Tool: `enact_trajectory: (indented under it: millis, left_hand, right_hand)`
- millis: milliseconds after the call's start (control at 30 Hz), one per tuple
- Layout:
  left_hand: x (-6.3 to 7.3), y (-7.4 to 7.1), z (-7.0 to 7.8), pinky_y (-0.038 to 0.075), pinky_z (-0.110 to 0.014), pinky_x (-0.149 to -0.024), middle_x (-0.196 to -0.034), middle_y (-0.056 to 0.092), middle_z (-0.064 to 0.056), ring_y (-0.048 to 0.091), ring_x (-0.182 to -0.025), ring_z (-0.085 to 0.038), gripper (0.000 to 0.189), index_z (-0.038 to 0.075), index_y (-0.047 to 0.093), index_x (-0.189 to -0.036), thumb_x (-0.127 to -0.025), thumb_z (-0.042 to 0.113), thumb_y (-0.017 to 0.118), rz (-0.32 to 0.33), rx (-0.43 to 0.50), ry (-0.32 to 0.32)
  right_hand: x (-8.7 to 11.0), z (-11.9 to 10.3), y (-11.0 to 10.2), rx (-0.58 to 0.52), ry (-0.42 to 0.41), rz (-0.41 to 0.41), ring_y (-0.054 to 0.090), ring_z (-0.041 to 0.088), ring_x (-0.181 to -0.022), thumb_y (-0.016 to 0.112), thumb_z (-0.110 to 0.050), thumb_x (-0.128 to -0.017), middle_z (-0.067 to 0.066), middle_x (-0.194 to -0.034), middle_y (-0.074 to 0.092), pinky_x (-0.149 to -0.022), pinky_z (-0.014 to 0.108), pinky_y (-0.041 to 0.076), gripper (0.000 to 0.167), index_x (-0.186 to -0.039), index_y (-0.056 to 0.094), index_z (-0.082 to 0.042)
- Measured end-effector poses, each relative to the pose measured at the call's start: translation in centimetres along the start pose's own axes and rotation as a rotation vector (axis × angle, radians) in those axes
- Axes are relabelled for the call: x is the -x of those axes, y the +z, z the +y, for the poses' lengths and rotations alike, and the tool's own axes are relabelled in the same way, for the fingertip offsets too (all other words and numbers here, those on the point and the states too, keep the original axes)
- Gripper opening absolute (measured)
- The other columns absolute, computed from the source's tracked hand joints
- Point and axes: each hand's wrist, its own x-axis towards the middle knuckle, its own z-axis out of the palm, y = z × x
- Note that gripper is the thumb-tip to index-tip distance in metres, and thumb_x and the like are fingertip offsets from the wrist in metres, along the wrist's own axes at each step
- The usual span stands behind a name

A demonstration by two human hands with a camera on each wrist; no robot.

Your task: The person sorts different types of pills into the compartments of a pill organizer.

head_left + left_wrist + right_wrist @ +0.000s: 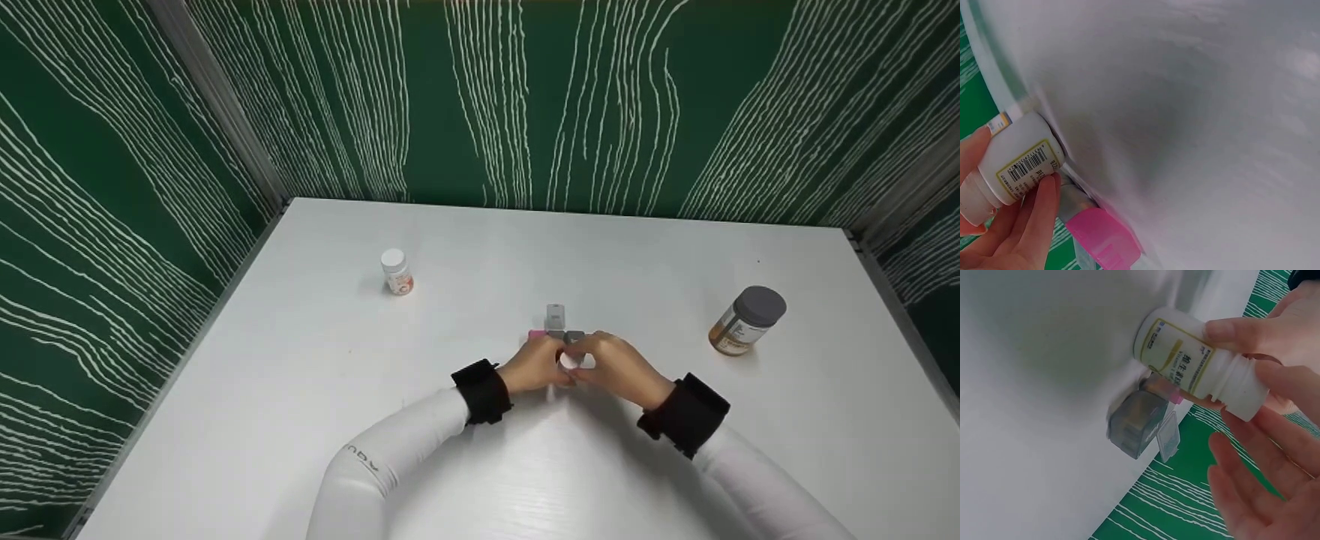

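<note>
A small white pill bottle (1174, 351) with a yellow-bordered label stands on the table between the two hands. My left hand (531, 366) grips its body, thumb on one side and fingers on the other, as the left wrist view shows. With thumb and fingertips, my right hand (619, 367) pinches the white screw cap (1247, 391), which sits on the bottle's neck; the other right fingers spread loosely. Right behind the bottle is a small pill box with grey compartments (1137, 422) and a pink one (1103, 236). One clear lid (556, 315) of it is raised.
Farther back on the left of the white table (337, 315) stands another white pill bottle (397, 272). A larger brown jar (746, 321) with a dark grey lid stands on the right. Green panels with white lines (480, 105) enclose the table at the back and sides.
</note>
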Motion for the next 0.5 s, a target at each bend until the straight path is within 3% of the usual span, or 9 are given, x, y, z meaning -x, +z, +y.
enact_trajectory:
  millis: [167, 400, 500]
  left_hand:
    - [0.1, 0.0, 0.0, 0.029, -0.016, -0.059, -0.067, 0.040, 0.008, 0.036, -0.063, -0.003, 0.025, -0.014, 0.073, -0.099, -0.077, -0.008, 0.083, 0.005, -0.011, 0.018]
    - [0.0, 0.2, 0.1, 0.035, -0.015, -0.064, -0.076, 0.055, 0.002, 0.041, -0.069, -0.002, 0.028, -0.010, 0.074, -0.102, -0.076, -0.009, 0.084, 0.011, -0.049, 0.066]
    - [0.0, 0.2, 0.1, 0.038, -0.015, -0.065, -0.081, 0.065, -0.008, 0.042, -0.070, -0.002, 0.032, -0.011, 0.074, -0.106, -0.076, -0.009, 0.084, 0.011, -0.070, 0.075]
  right_hand:
    - [0.0, -0.5, 0.3, 0.023, 0.050, 0.032, 0.062, 0.027, -0.078, 0.087, 0.003, -0.080, 0.003, -0.080, 0.068, -0.069, 0.038, 0.052, 0.018, -0.087, 0.071, 0.000]
    - [0.1, -1.0, 1.4, 0.109, 0.097, 0.142, 0.056, 0.021, -0.067, 0.090, -0.001, -0.077, 0.004, -0.070, 0.062, -0.060, 0.038, 0.051, 0.027, -0.077, 0.063, -0.003]
    - [0.1, -1.1, 2.0, 0.164, 0.115, 0.199, 0.059, 0.025, -0.064, 0.091, -0.002, -0.076, 0.008, -0.067, 0.063, -0.057, 0.043, 0.053, 0.029, -0.075, 0.062, -0.002]
